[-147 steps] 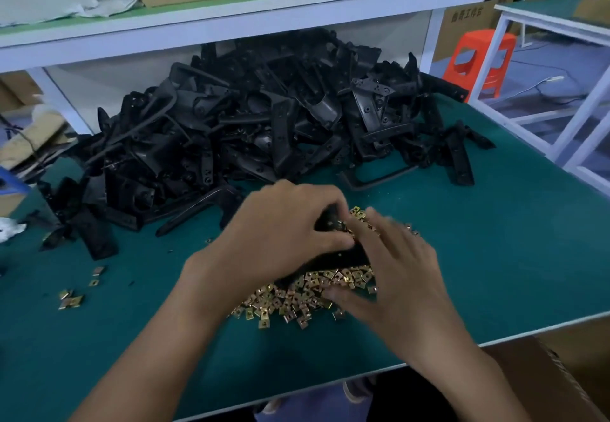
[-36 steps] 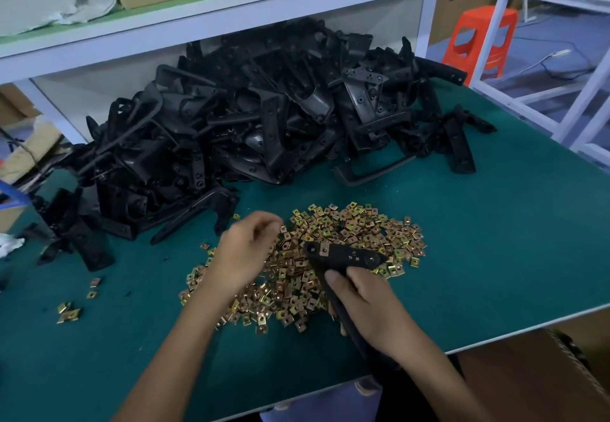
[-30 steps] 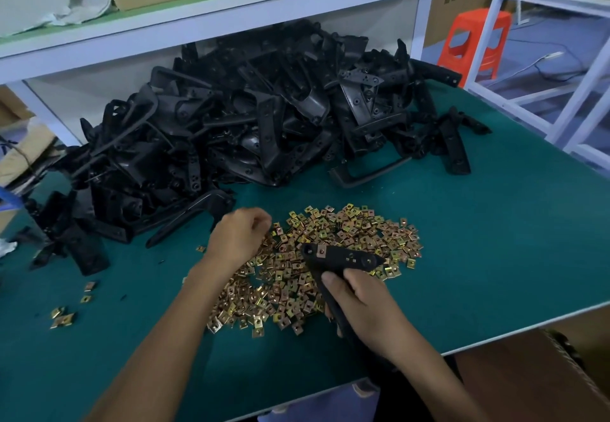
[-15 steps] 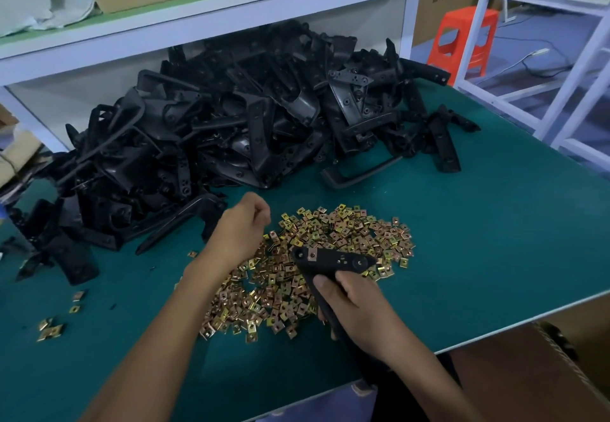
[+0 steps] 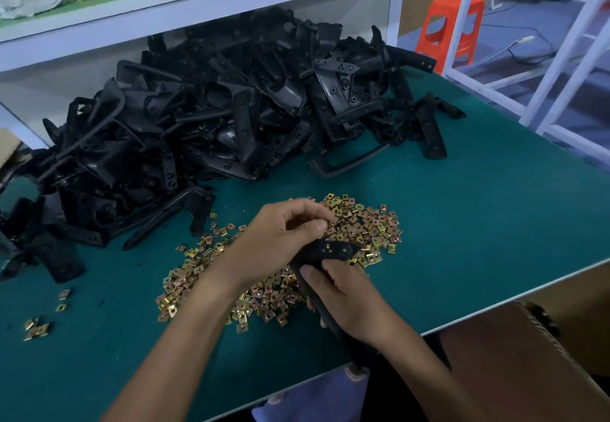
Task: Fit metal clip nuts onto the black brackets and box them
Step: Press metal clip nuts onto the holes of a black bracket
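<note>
The room is a workshop: a white shelf frame [image 5: 198,6] with cardboard boxes runs across twelve o'clock, and an orange stool [image 5: 450,25] stands on the floor at two o'clock beside another white frame.

The counter [image 5: 495,223] is covered in dark green matting. A large heap of black brackets [image 5: 214,124] fills it from nine to one o'clock. Nearer, at the centre, lies a spread of brass-coloured clip nuts [image 5: 363,227], with a few strays at eight o'clock. A cardboard box [image 5: 528,372] sits below the counter edge at five o'clock, likely the place for finished pieces.

The step in hand appears to be fitting. The right hand [image 5: 350,299] has its grip wrapped around the shank of one bracket [image 5: 333,251], head pointing toward twelve o'clock above the nuts; one nut seems already seated in it. The left hand [image 5: 280,240] hovers just over that head, fingers curled and pinched; whether they hold a nut I cannot tell.

The next move probably calls for lining a nut up with a free hole and pushing it on squarely.
</note>
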A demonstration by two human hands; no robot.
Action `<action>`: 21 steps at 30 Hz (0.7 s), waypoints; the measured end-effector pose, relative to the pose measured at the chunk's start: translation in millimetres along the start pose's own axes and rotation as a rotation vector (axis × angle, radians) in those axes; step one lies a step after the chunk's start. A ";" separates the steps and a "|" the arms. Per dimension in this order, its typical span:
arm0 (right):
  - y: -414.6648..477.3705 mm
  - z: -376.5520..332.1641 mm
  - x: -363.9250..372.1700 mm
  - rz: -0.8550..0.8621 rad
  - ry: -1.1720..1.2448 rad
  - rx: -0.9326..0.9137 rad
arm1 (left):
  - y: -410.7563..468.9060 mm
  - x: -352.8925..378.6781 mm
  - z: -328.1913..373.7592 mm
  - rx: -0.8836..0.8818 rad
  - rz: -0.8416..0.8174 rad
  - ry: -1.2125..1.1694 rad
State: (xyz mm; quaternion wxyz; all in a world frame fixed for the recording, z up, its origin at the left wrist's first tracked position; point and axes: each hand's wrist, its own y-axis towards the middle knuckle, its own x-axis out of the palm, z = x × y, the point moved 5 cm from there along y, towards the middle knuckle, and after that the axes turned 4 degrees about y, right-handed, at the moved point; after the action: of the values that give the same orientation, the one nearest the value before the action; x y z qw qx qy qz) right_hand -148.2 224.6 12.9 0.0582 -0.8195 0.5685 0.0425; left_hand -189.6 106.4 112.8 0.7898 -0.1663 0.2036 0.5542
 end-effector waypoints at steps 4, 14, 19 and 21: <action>1.4 -1.7 0.3 0.000 -0.022 -0.023 | -2.0 5.1 -3.1 -0.031 -0.017 -0.028; 3.1 0.1 0.9 -0.028 -0.032 -0.025 | -5.5 7.7 -10.1 -0.049 0.026 -0.039; 2.1 -0.2 1.0 -0.031 -0.046 -0.046 | -6.2 11.0 -13.4 -0.051 -0.001 -0.032; 1.3 -0.5 0.3 -0.038 -0.025 -0.038 | -6.9 10.5 -13.3 -0.035 -0.012 -0.019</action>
State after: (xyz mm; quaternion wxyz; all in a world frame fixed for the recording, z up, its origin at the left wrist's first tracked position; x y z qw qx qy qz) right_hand -149.3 223.8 13.3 0.0506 -0.8306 0.5510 0.0625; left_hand -181.8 106.1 96.3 0.7920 -0.1762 0.1854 0.5544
